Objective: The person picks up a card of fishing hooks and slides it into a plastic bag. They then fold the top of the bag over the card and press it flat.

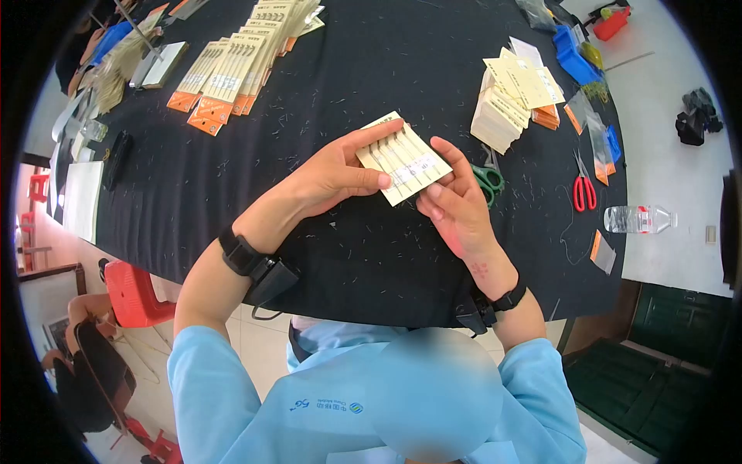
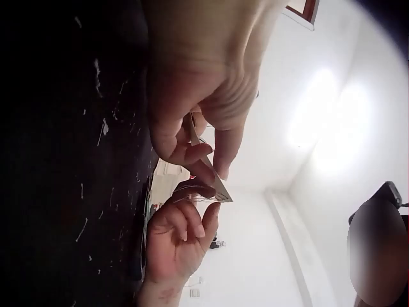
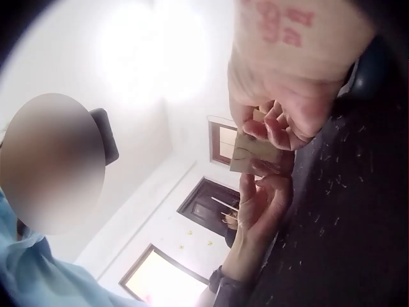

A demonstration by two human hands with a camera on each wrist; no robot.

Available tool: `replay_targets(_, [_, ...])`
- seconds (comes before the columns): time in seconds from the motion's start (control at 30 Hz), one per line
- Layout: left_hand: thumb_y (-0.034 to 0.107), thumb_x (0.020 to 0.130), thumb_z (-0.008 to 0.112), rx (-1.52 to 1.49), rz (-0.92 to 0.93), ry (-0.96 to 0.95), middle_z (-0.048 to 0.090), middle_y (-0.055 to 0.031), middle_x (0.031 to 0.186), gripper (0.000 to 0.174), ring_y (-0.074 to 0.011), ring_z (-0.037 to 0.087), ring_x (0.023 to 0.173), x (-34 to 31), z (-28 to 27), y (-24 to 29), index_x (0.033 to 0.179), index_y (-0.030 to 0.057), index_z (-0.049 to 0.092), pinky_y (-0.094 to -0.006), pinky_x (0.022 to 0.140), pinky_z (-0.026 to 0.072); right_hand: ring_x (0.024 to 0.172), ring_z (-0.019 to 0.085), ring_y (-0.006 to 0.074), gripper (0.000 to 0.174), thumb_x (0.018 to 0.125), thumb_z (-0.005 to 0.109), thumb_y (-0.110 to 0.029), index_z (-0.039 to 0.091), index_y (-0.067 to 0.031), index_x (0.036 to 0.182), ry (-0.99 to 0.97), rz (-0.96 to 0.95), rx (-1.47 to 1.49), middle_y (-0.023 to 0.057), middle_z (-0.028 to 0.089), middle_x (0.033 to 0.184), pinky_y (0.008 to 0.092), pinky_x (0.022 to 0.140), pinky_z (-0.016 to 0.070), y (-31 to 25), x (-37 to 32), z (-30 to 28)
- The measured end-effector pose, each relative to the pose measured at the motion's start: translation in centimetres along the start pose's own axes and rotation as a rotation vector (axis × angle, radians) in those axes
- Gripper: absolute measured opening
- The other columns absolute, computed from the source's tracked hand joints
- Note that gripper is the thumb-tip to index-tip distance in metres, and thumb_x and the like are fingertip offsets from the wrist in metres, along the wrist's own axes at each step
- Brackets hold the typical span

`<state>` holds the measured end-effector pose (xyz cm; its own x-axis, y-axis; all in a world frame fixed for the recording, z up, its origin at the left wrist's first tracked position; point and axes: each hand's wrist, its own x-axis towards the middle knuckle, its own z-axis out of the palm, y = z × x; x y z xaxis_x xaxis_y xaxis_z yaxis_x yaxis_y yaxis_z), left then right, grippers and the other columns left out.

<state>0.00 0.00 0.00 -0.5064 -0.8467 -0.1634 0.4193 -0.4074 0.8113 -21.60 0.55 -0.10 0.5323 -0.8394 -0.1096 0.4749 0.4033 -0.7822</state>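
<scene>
A cream card (image 1: 406, 162) with several thin lines along it and a pale printed strip across them is held up over the black-covered table (image 1: 371, 263). My left hand (image 1: 332, 174) grips its left side, with the thumb on the printed face and other fingers reaching behind. My right hand (image 1: 464, 205) is at the card's right corner, thumb and curled fingers close round the edge. Fine threads show by those fingertips in the left wrist view. In the right wrist view the card (image 3: 255, 155) spans between both hands, partly covered by the right fingers.
Overlapping cards (image 1: 239, 66) with orange ends lie at the far left. A stack of cream cards (image 1: 498, 112) stands right, near green-handled scissors (image 1: 488, 179). Beyond are red-handled scissors (image 1: 584, 191), a plastic bottle (image 1: 638, 219) and a blue bin (image 1: 573, 56). Thread scraps dot the cloth.
</scene>
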Motion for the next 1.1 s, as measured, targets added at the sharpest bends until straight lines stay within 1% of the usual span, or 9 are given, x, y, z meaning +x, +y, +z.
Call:
replay_targets(0.07, [0.008,0.071,0.074,0.026,-0.002,0.007,0.041,-0.0128,0.135,0.085,-0.0219,0.047,0.121,-0.1,0.0,0.1,0.143,0.0080,0.029,-0.0312,0.094,0.0472,0.075,0.048,0.0066,0.058,0.084,0.059,0.001,0.033,-0.0091,0.136,0.020,-0.008,0.077,0.0083,0.056,0.110,0.0224,0.062,0.0406,-0.1,0.1,0.2])
replay_targets(0.27, [0.007,0.072,0.073,0.012,0.021,0.006,0.040,-0.0134,0.136,0.083,-0.0225,0.047,0.121,0.1,0.2,-0.1,0.143,0.0071,0.029,-0.0332,0.097,0.0457,0.076,0.049,0.0063,0.055,0.085,0.058,0.002,0.035,-0.0080,0.134,0.008,0.002,0.091,0.0070,0.057,0.106,0.0221,0.062,0.0402,-0.1,-0.1,-0.3])
replay_targets(0.47, [0.008,0.073,0.072,-0.031,0.042,0.008,0.038,-0.0142,0.138,0.083,-0.0246,0.044,0.125,0.0,0.2,-0.2,0.143,0.0075,0.028,-0.0358,0.099,0.0436,0.076,0.049,0.0061,0.055,0.085,0.058,0.001,0.035,-0.0077,0.133,0.009,-0.008,0.050,0.0055,0.057,0.107,0.0220,0.063,0.0399,0.0,0.0,-0.4])
replay_targets(0.7, [0.007,0.073,0.072,-0.032,0.053,0.002,0.037,-0.0133,0.140,0.084,-0.0246,0.044,0.125,0.0,0.3,-0.2,0.144,0.0086,0.027,-0.0358,0.099,0.0439,0.079,0.049,0.0059,0.055,0.083,0.058,0.001,0.035,-0.0090,0.132,-0.026,0.001,0.092,0.0042,0.055,0.108,0.0221,0.064,0.0394,0.0,-0.1,-0.6])
replay_targets(0.77, [-0.001,0.078,0.066,-0.056,0.072,-0.024,0.042,-0.0127,0.135,0.078,-0.0213,0.047,0.121,0.0,0.3,-0.3,0.144,0.0057,0.025,-0.0339,0.099,0.0424,0.081,0.049,0.0057,0.055,0.083,0.059,0.000,0.035,-0.0096,0.132,-0.012,0.002,0.078,0.0037,0.055,0.108,0.0220,0.064,0.0393,0.0,-0.1,-0.4])
replay_targets(1.0, [-0.001,0.077,0.066,-0.072,0.085,-0.018,0.042,-0.0132,0.134,0.079,-0.0217,0.047,0.122,0.0,0.4,-0.3,0.144,0.0056,0.025,-0.0345,0.100,0.0415,0.083,0.049,0.0049,0.054,0.082,0.059,-0.001,0.037,-0.0103,0.130,0.023,0.009,0.073,0.0031,0.055,0.109,0.0214,0.065,0.0391,0.1,0.0,-0.3])
replay_targets(1.07, [0.006,0.075,0.069,-0.033,0.080,-0.011,0.035,-0.0131,0.141,0.080,-0.0254,0.042,0.127,0.1,0.2,-0.4,0.143,0.0093,0.028,-0.0368,0.100,0.0432,0.083,0.049,0.0043,0.054,0.081,0.059,-0.001,0.037,-0.0103,0.129,-0.038,0.012,0.100,0.0029,0.055,0.109,0.0204,0.065,0.0384,0.2,0.0,-0.8])
replay_targets(1.1, [0.006,0.075,0.069,-0.033,0.080,-0.011,0.035,-0.0131,0.141,0.080,-0.0254,0.042,0.127,0.0,0.3,-0.3,0.143,0.0093,0.028,-0.0368,0.100,0.0432,0.083,0.049,0.0043,0.054,0.081,0.059,-0.001,0.037,-0.0103,0.129,-0.038,0.011,0.101,0.0029,0.055,0.109,0.0204,0.065,0.0384,0.1,0.0,-0.8])
